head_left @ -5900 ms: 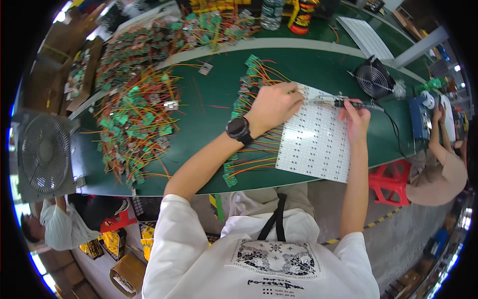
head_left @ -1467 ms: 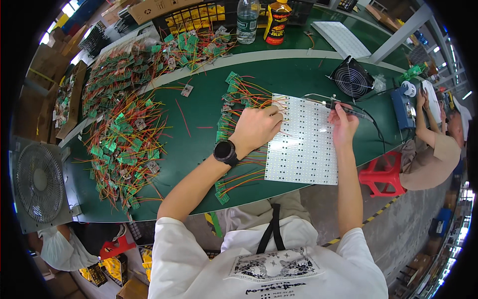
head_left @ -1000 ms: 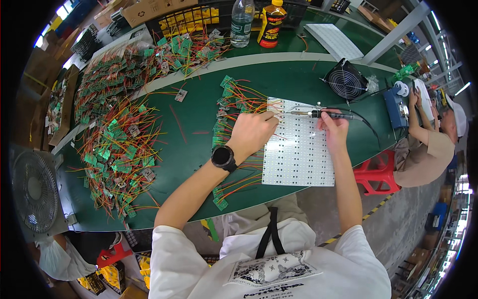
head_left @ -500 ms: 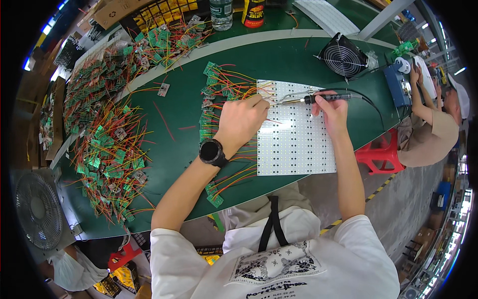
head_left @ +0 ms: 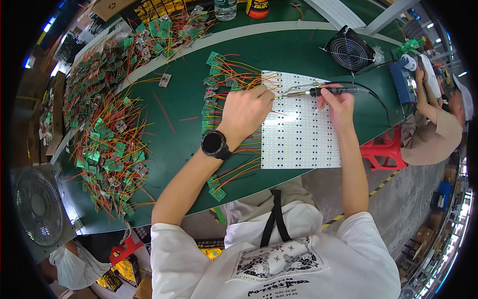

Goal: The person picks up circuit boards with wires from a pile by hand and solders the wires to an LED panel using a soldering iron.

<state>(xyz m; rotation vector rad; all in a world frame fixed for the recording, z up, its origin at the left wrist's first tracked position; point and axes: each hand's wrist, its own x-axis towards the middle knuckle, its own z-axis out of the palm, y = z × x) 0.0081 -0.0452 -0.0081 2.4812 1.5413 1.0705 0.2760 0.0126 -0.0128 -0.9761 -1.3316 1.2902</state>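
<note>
In my right hand (head_left: pixel 338 107) is a soldering iron (head_left: pixel 346 90), its fingers closed round the black handle. A thin bent metal tube runs beside its tip, which points left at the upper left part of a white perforated-looking board (head_left: pixel 303 144) with rows of small dots. My left hand (head_left: pixel 246 112) is pinched at the board's left edge, close to the tip; what lies between its fingertips is hidden. Red and yellow wires (head_left: pixel 244 172) link this edge to a column of small green circuit boards (head_left: pixel 216 192). A loose red wire end crosses the board beside my left hand.
Heaps of wired green circuit boards (head_left: pixel 107 159) cover the table's left side. A black fan (head_left: pixel 350 54) and a blue box-shaped unit (head_left: pixel 402 82) stand at right. Bottle (head_left: pixel 225 10) and yellow can (head_left: pixel 257 8) are at the back. A co-worker (head_left: pixel 435 129) sits at far right.
The whole view has shifted a little, so the board and both hands appear slightly higher and farther right. Hands and iron keep nearly the same place over the board.
</note>
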